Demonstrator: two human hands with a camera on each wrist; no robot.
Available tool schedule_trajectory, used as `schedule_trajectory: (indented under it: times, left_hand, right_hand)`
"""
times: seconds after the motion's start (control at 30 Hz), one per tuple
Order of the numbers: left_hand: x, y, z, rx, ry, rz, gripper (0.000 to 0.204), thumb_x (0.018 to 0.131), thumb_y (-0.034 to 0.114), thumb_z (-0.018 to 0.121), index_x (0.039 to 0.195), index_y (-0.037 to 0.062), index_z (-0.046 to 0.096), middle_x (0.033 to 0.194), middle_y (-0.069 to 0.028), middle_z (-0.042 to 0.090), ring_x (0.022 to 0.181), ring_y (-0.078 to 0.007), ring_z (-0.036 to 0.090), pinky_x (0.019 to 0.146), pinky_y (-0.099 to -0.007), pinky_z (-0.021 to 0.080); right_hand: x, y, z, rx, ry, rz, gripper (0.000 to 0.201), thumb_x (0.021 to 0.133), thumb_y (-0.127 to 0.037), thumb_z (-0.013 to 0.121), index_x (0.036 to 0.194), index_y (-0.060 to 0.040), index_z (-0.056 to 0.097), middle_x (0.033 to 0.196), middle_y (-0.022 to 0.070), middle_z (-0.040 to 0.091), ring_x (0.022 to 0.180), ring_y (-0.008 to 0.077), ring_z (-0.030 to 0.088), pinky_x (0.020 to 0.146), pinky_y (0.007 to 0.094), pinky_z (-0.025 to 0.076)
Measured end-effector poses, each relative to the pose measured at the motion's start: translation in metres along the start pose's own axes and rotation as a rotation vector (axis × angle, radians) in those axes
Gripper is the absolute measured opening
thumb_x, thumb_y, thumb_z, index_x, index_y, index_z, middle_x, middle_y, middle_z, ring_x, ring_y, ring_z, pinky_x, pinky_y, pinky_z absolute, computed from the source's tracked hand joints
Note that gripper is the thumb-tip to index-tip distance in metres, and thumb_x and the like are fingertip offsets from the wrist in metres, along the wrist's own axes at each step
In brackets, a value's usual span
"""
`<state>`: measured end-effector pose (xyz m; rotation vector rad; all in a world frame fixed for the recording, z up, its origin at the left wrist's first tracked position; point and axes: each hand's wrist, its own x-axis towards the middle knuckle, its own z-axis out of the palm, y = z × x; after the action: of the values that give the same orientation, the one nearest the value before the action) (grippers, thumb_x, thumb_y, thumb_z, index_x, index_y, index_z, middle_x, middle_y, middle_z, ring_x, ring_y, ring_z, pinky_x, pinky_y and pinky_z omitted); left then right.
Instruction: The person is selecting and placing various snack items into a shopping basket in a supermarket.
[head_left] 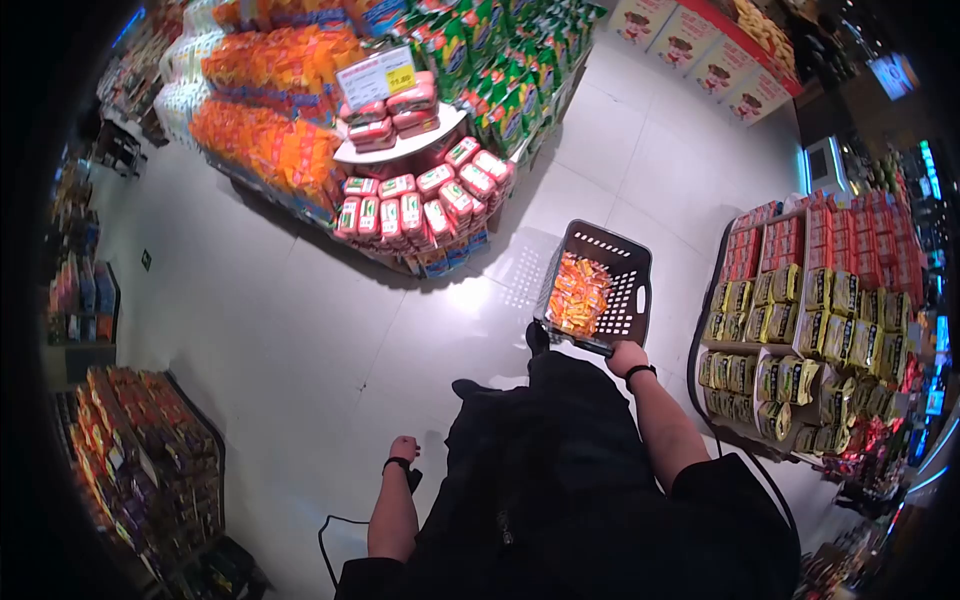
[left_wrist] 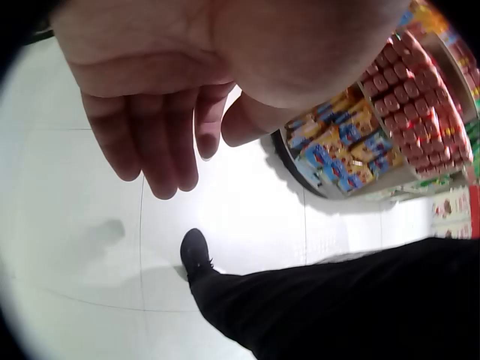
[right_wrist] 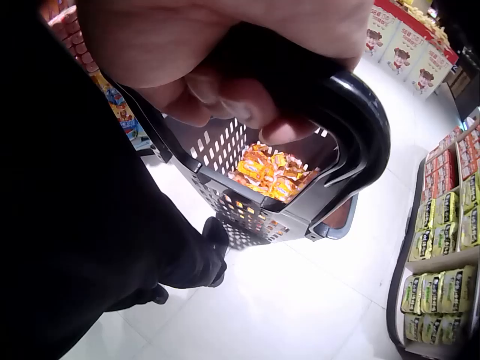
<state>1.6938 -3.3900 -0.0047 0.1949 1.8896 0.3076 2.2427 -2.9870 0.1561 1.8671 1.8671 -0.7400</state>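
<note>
My right hand [head_left: 628, 356] grips the black handle [right_wrist: 360, 112] of a dark plastic shopping basket [head_left: 628, 262], fingers curled around it. Inside the basket lies a heap of small orange-wrapped packets [head_left: 580, 292], also visible in the right wrist view below the hand. The basket is at my right front, beside my leg. My left hand [head_left: 404, 447] hangs at my left side with nothing in it. In the left wrist view its fingers [left_wrist: 161, 142] hang loosely bent over the pale floor.
Ahead stands a display with red-and-white packs [head_left: 400, 205], orange bags [head_left: 265, 140] and green bags [head_left: 500, 70]. To the right is a shelf of yellow and red packs [head_left: 800, 310]. Another stacked display [head_left: 150, 450] stands at left. White printed boxes [head_left: 690, 55] line the far right.
</note>
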Motion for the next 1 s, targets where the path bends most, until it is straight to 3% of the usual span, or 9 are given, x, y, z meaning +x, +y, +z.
schedule_trajectory:
  times: [0.17, 0.27, 0.33, 0.5, 0.67, 0.9, 1.0]
  left_hand:
    - [0.009, 0.069, 0.042, 0.045, -0.023, 0.069, 0.031, 0.109, 0.023, 0.058, 0.121, -0.0043, 0.067, 0.102, -0.0175, 0.078, 0.087, -0.0255, 0.079, 0.077, -0.0392, 0.066]
    - [0.011, 0.127, 0.059, 0.134, -0.045, 0.147, 0.031, 0.110, 0.025, 0.061, 0.121, -0.0042, 0.067, 0.107, -0.0175, 0.078, 0.095, -0.0266, 0.080, 0.080, -0.0398, 0.067]
    - [0.021, 0.164, 0.075, 0.117, -0.035, 0.224, 0.035, 0.111, 0.029, 0.061, 0.122, -0.0036, 0.067, 0.107, -0.0184, 0.080, 0.092, -0.0261, 0.080, 0.080, -0.0395, 0.066]
    - [0.008, 0.273, 0.106, 0.096, -0.004, 0.337, 0.028, 0.110, 0.019, 0.057, 0.128, -0.0003, 0.066, 0.107, -0.0160, 0.079, 0.092, -0.0228, 0.078, 0.084, -0.0374, 0.063]
    - [0.005, 0.335, 0.130, 0.121, 0.000, 0.360, 0.029, 0.105, 0.012, 0.057, 0.129, 0.0006, 0.067, 0.107, -0.0161, 0.079, 0.094, -0.0236, 0.077, 0.086, -0.0373, 0.062]
    - [-0.008, 0.394, 0.160, 0.536, -0.052, 0.395, 0.034, 0.102, 0.013, 0.061, 0.132, -0.0001, 0.070, 0.115, -0.0220, 0.080, 0.106, -0.0310, 0.077, 0.096, -0.0410, 0.060]
    - [-0.008, 0.425, 0.171, 0.512, -0.034, 0.324, 0.035, 0.103, 0.015, 0.061, 0.133, -0.0005, 0.069, 0.115, -0.0216, 0.080, 0.105, -0.0309, 0.077, 0.096, -0.0408, 0.061]
  right_hand:
    - [0.046, 0.013, -0.028, 0.020, 0.126, 0.042, 0.027, 0.092, -0.025, 0.065, 0.107, -0.0106, 0.081, 0.110, 0.0197, 0.080, 0.103, 0.0387, 0.078, 0.093, 0.0508, 0.062]
    - [0.096, 0.027, -0.047, 0.022, 0.206, 0.041, 0.026, 0.093, -0.031, 0.068, 0.101, -0.0115, 0.083, 0.101, 0.0174, 0.081, 0.096, 0.0378, 0.079, 0.087, 0.0517, 0.064]
    - [0.129, 0.029, -0.078, 0.016, 0.207, 0.013, 0.028, 0.093, -0.035, 0.072, 0.103, -0.0109, 0.083, 0.102, 0.0177, 0.081, 0.096, 0.0374, 0.079, 0.086, 0.0514, 0.064]
    - [0.204, 0.036, -0.145, 0.030, 0.202, -0.045, 0.034, 0.091, -0.040, 0.078, 0.107, -0.0104, 0.083, 0.103, 0.0183, 0.081, 0.098, 0.0374, 0.079, 0.087, 0.0497, 0.064]
    - [0.255, 0.071, -0.192, 0.015, 0.234, -0.080, 0.031, 0.091, -0.038, 0.076, 0.106, -0.0110, 0.083, 0.103, 0.0173, 0.081, 0.096, 0.0366, 0.079, 0.086, 0.0499, 0.064]
    - [0.358, 0.115, -0.260, -0.006, 0.262, -0.065, 0.026, 0.092, -0.021, 0.064, 0.103, -0.0087, 0.084, 0.105, 0.0200, 0.081, 0.098, 0.0365, 0.080, 0.085, 0.0496, 0.064]
    - [0.395, 0.117, -0.301, -0.039, 0.240, -0.049, 0.027, 0.091, -0.020, 0.063, 0.103, -0.0085, 0.084, 0.105, 0.0203, 0.081, 0.098, 0.0366, 0.080, 0.087, 0.0500, 0.063]
